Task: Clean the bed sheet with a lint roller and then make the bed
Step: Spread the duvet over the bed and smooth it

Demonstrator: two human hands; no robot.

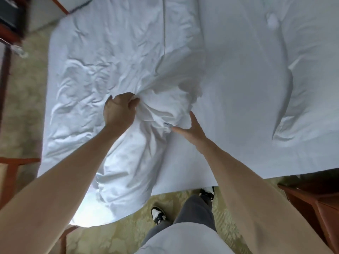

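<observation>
A white duvet (110,57) lies crumpled over the left half of the bed, bunched into a lump in the middle. My left hand (118,110) grips a fistful of that bunched fabric. My right hand (190,129) touches the lump's right side with fingers spread and thumb raised, pressing against the cloth. The smooth white bed sheet (238,79) covers the right half of the bed. No lint roller is in view.
A white pillow (308,88) lies at the right of the bed. Wooden furniture stands at the right (315,208), the left edge (11,173) and the top left (11,21). My feet stand on patterned green carpet (113,239) at the bed's near edge.
</observation>
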